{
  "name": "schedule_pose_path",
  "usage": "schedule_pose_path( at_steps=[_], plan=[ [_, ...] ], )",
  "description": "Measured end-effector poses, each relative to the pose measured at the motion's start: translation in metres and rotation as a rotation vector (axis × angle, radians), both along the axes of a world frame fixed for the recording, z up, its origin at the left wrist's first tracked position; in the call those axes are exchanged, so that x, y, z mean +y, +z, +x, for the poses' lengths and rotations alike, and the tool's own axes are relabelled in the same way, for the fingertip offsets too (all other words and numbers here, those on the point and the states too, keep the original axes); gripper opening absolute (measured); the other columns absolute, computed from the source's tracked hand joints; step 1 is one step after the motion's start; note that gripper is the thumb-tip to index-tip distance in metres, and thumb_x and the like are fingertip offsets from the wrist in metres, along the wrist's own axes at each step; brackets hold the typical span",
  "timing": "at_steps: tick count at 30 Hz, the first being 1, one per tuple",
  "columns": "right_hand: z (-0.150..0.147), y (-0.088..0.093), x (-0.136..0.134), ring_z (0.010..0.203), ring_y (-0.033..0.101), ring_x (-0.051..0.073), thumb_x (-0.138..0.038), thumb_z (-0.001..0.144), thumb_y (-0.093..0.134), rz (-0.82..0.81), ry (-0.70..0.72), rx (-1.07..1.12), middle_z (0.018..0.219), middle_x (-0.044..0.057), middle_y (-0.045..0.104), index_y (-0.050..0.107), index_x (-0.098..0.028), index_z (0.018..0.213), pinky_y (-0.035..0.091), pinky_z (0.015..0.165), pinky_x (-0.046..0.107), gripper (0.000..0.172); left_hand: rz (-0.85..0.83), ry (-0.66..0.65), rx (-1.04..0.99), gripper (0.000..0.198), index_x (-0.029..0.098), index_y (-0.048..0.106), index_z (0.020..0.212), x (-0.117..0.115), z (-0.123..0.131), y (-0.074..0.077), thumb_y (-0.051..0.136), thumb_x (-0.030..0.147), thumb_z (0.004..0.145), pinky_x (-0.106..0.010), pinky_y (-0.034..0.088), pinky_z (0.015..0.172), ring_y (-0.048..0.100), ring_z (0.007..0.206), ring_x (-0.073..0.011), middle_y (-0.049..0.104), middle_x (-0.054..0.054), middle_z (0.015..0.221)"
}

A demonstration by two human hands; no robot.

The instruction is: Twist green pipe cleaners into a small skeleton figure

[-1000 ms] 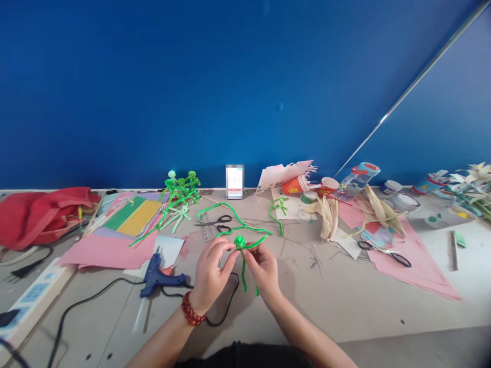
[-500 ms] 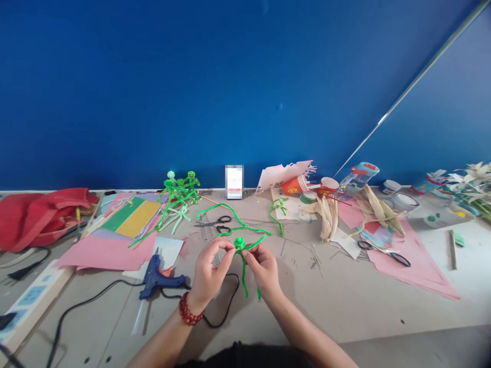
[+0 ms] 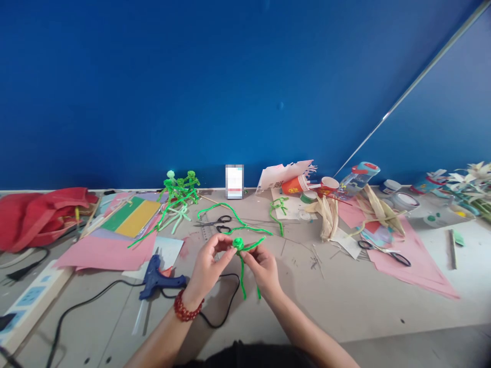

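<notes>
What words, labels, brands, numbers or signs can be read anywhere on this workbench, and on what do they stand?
Nothing can be read for certain.
Orange cup: yellow print, too small to read.
Torn paper: dark print, too small to read.
Ruler: markings too small to read.
White card: blurred out, unreadable.

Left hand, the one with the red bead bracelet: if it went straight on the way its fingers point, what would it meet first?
The green pipe-cleaner coil. The fingers of the left hand point up and right at it, and seem at or nearly touching it, though depth is unclear here.
</notes>
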State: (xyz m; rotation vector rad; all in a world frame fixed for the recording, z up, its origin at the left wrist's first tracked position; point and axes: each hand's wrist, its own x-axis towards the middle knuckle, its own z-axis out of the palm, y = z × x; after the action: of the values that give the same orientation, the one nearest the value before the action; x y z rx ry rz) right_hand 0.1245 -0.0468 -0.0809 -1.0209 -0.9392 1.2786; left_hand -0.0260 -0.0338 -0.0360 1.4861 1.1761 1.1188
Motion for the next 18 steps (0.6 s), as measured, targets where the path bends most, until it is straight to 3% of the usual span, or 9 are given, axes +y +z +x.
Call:
schedule_pose_path(
  at_steps=[3, 6, 12, 18],
  plan=[
    [0.0, 0.003, 0.0, 0.061, 0.055, 0.012, -0.031, 0.072, 0.073, -0.016, 0.031, 0.034, 0.067, -0.001, 0.064, 0.065, -0.017, 0.073, 0.043, 0.063, 0.024, 0.015, -0.184, -0.069, -0.11, 0.022, 0.02, 0.062, 0.099, 0.001, -0.003, 0.004, 0.068, 0.03, 0.081, -0.029, 0.051, 0.08, 0.064, 0.087, -0.0178, 0.068, -0.004, 0.094],
    [0.001, 0.007, 0.0, 0.058, 0.052, 0.012, -0.031, 0.069, 0.075, -0.056, 0.074, 0.066, 0.063, -0.002, 0.061, 0.064, -0.017, 0.071, 0.042, 0.059, 0.023, 0.018, -0.253, -0.067, -0.173, 0.02, 0.021, 0.065, 0.092, 0.003, -0.006, 0.006, 0.072, 0.031, 0.076, -0.027, 0.051, 0.077, 0.063, 0.083, -0.0165, 0.068, -0.002, 0.087],
    [0.005, 0.017, -0.001, 0.057, 0.049, 0.011, -0.037, 0.071, 0.075, -0.088, 0.158, 0.111, 0.061, -0.002, 0.057, 0.062, -0.017, 0.069, 0.041, 0.058, 0.023, 0.023, -0.288, -0.07, -0.333, 0.017, 0.021, 0.069, 0.088, 0.005, -0.009, -0.001, 0.073, 0.033, 0.076, -0.03, 0.053, 0.077, 0.065, 0.081, -0.0186, 0.07, -0.004, 0.085],
    [0.003, 0.019, 0.0, 0.055, 0.048, 0.011, -0.042, 0.071, 0.076, -0.099, 0.079, 0.145, 0.059, -0.003, 0.055, 0.061, -0.018, 0.069, 0.042, 0.058, 0.025, 0.029, -0.199, -0.185, -0.342, 0.029, 0.021, 0.07, 0.103, 0.001, 0.001, -0.012, 0.073, 0.032, 0.077, -0.037, 0.054, 0.087, 0.065, 0.097, -0.0242, 0.069, -0.011, 0.109]
  ],
)
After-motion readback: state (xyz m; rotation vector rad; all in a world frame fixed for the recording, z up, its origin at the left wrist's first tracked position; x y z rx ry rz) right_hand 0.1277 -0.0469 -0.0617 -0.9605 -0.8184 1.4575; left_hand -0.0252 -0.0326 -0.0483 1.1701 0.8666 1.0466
